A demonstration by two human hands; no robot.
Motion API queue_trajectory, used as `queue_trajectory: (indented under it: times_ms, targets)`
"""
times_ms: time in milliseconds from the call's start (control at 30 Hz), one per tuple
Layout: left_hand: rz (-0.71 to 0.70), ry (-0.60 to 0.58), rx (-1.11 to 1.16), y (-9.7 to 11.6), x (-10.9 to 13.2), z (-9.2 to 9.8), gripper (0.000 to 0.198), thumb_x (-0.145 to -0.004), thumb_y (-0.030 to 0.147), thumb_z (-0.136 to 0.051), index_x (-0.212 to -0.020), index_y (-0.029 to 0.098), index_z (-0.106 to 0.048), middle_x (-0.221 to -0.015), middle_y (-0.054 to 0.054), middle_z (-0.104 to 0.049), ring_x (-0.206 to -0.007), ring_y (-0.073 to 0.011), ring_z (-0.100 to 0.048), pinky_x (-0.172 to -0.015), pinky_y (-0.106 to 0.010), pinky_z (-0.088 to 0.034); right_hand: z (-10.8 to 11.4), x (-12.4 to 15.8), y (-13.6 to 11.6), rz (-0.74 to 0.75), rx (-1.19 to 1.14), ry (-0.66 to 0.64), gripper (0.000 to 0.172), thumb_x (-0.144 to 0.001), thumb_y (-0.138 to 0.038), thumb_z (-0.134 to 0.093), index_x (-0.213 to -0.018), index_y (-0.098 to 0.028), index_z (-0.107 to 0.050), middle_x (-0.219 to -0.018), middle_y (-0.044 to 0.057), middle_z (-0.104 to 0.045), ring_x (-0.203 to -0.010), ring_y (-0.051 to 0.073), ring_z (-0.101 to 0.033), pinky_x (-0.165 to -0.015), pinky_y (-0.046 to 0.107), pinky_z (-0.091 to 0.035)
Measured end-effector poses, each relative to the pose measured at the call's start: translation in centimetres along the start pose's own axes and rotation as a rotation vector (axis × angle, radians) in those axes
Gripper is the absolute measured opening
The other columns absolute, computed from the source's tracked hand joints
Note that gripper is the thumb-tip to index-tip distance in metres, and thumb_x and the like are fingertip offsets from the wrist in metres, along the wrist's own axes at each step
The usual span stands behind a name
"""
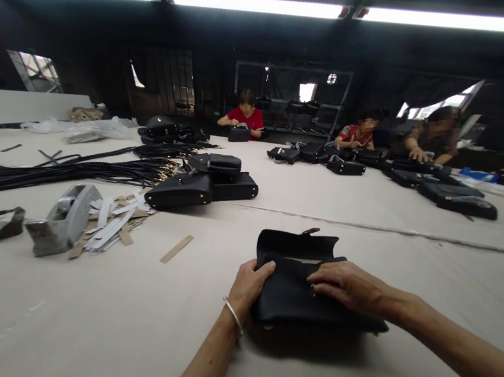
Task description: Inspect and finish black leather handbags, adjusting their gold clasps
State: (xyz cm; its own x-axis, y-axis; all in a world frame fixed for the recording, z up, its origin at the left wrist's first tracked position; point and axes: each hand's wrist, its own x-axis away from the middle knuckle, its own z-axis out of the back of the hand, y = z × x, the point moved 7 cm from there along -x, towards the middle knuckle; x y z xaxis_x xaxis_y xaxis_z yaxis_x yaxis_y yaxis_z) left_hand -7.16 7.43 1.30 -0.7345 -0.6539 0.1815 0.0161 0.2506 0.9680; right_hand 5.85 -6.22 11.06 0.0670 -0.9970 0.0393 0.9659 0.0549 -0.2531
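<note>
A black handbag (287,291) lies tilted on the pale table in front of me, its flap (296,244) raised away from the body. A small metal fitting shows on the flap's edge. My left hand (251,284) is closed around the bag's left side, thumb on top of the front panel. With bent fingers, my right hand (344,285) grips the front panel near the opening, close to a small gold-coloured piece (314,291). The bag's inside is mostly hidden.
Left on the table are a grey tape dispenser (66,221), paper strips (111,223) and long black straps (48,173). Black bags (201,187) are stacked beyond. More bags (457,197) lie on the right, where several people (245,119) work across the table.
</note>
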Motion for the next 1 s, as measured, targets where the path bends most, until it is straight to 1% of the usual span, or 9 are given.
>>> queue_trajectory:
  times_ms: [67, 133, 267, 333, 400, 567, 667, 833, 1000]
  targets:
    - [0.001, -0.001, -0.005, 0.0, 0.0, 0.0, 0.048, -0.073, 0.055, -0.072, -0.093, 0.012, -0.069, -0.086, -0.01, -0.072, -0.075, -0.023, -0.065, -0.062, -0.029, -0.05, 0.1, -0.1, -0.4, -0.003, 0.016, -0.017, 0.026, -0.094, -0.033, -0.05, -0.11, -0.023, -0.068, -0.101, 0.005, -0.072, -0.089, 0.018, -0.067, -0.081, 0.028, -0.051]
    - [0.002, -0.004, -0.008, 0.0, -0.1, 0.0, 0.047, -0.074, 0.054, -0.072, -0.094, 0.012, -0.069, -0.087, -0.01, -0.072, -0.076, -0.0232, -0.065, -0.063, -0.03, -0.05, 0.1, -0.3, -0.9, 0.0, 0.039, -0.038, 0.024, -0.091, -0.028, -0.052, -0.104, -0.022, -0.07, -0.096, 0.006, -0.072, -0.084, 0.019, -0.066, -0.076, 0.029, -0.049]
    - [0.0, -0.007, -0.011, 0.0, 0.0, -0.1, 0.047, -0.073, 0.053, -0.072, -0.096, 0.012, -0.069, -0.089, -0.01, -0.072, -0.079, -0.0239, -0.066, -0.065, -0.03, -0.051, -0.2, -0.8, -1.6, 0.041, 0.058, -0.096, 0.023, -0.088, -0.021, -0.048, -0.088, -0.021, -0.071, -0.082, 0.005, -0.07, -0.073, 0.017, -0.063, -0.066, 0.028, -0.045]
    - [0.003, -0.005, -0.013, 0.0, 0.0, -0.2, 0.046, -0.074, 0.052, -0.072, -0.096, 0.012, -0.069, -0.089, -0.01, -0.072, -0.079, -0.024, -0.066, -0.065, -0.03, -0.051, -0.2, -0.8, -1.6, 0.062, 0.052, -0.123, 0.024, -0.088, -0.02, -0.047, -0.087, -0.021, -0.071, -0.079, 0.005, -0.069, -0.071, 0.017, -0.062, -0.064, 0.028, -0.044]
    - [0.009, -0.004, -0.014, -0.1, 0.1, -0.2, 0.045, -0.074, 0.051, -0.072, -0.096, 0.012, -0.069, -0.088, -0.01, -0.072, -0.078, -0.0242, -0.066, -0.064, -0.03, -0.051, -0.2, -0.8, -1.4, 0.075, 0.039, -0.141, 0.024, -0.088, -0.02, -0.048, -0.091, -0.021, -0.071, -0.081, 0.005, -0.07, -0.072, 0.017, -0.063, -0.065, 0.028, -0.045]
    - [0.014, -0.008, -0.019, -0.1, 0.1, -0.4, 0.04, -0.075, 0.047, -0.071, -0.095, 0.012, -0.07, -0.087, -0.01, -0.073, -0.079, -0.0249, -0.067, -0.065, -0.03, -0.051, 0.2, -0.6, -0.8, 0.083, -0.017, -0.16, 0.028, -0.091, -0.023, -0.046, -0.105, -0.023, -0.071, -0.095, 0.005, -0.073, -0.085, 0.016, -0.067, -0.077, 0.027, -0.051]
    - [0.021, -0.009, -0.029, -0.2, 0.0, -0.4, 0.038, -0.076, 0.047, -0.07, -0.094, 0.013, -0.07, -0.086, -0.01, -0.073, -0.079, -0.0251, -0.067, -0.064, -0.03, -0.052, 0.1, -0.5, -0.6, 0.083, -0.033, -0.158, 0.029, -0.092, -0.023, -0.044, -0.104, -0.023, -0.07, -0.096, 0.004, -0.073, -0.087, 0.016, -0.067, -0.079, 0.027, -0.052]
    - [0.027, -0.001, -0.045, -0.2, 0.0, -0.3, 0.039, -0.076, 0.047, -0.07, -0.094, 0.012, -0.07, -0.086, -0.01, -0.073, -0.077, -0.0241, -0.067, -0.062, -0.029, -0.051, -0.6, -0.4, -0.6, 0.093, -0.032, -0.158, 0.029, -0.093, -0.021, -0.041, -0.101, -0.022, -0.068, -0.094, 0.006, -0.071, -0.086, 0.018, -0.065, -0.079, 0.03, -0.051]
    - [0.025, -0.004, -0.05, 0.0, 0.1, -0.3, 0.04, -0.076, 0.048, -0.07, -0.095, 0.013, -0.07, -0.086, -0.01, -0.073, -0.077, -0.0242, -0.067, -0.062, -0.029, -0.052, -0.6, -0.4, -0.2, 0.036, -0.044, -0.128, 0.032, -0.097, -0.026, -0.034, -0.101, -0.021, -0.066, -0.095, 0.007, -0.07, -0.085, 0.018, -0.065, -0.079, 0.032, -0.052]
